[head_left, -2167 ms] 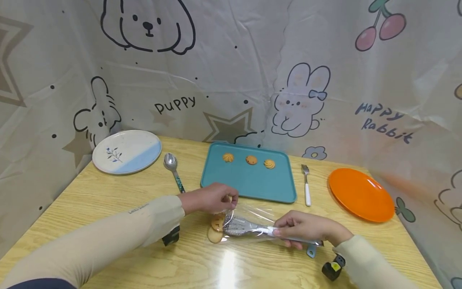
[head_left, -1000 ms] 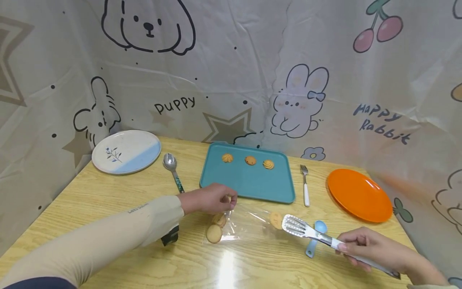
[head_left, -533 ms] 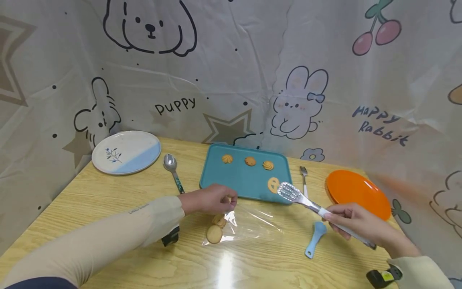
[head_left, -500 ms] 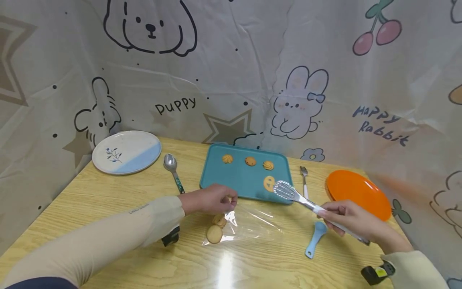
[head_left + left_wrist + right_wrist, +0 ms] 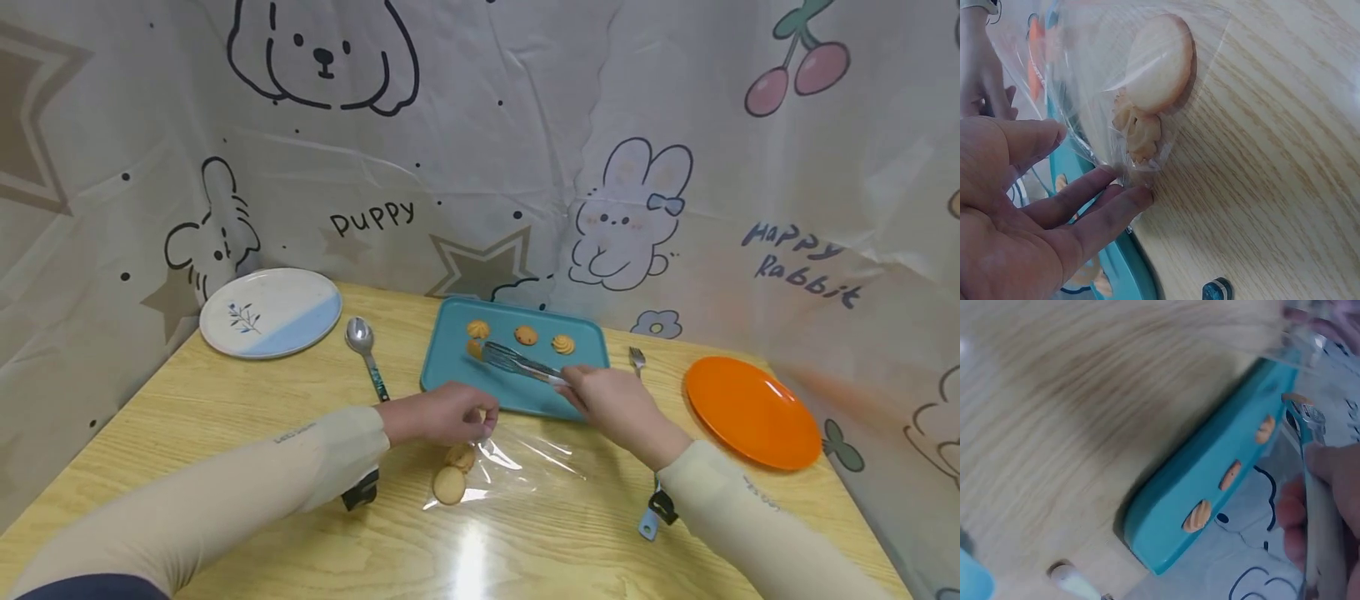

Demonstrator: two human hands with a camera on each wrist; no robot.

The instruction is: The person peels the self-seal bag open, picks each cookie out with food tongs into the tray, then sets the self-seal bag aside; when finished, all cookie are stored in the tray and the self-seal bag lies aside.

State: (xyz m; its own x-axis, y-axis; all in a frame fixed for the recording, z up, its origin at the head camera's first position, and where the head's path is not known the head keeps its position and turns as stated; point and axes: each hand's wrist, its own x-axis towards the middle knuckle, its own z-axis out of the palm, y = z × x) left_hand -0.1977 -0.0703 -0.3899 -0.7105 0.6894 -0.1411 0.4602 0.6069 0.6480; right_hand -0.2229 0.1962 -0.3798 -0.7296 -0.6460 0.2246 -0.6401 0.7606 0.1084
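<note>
My right hand grips metal tongs over the teal tray. A thin golden cookie, seen edge-on, is held at the tongs' tip. On the tray lie three cookies in a row: a star-shaped one, a speckled one and a swirled one. Just in front of the tray, my left hand pinches the edge of a clear plastic bag. Inside that bag, a round pale cookie lies against a ridged cookie.
A white-and-blue plate and a spoon are at the left. To the right lie a fork, an orange plate and a light blue spoon, partly under my right wrist. A printed curtain stands behind the table.
The tongs came out of the bag with a pretzel-shaped cookie, swung right, then travelled up and left over the tray to its left half. My left hand stayed at the bag.
</note>
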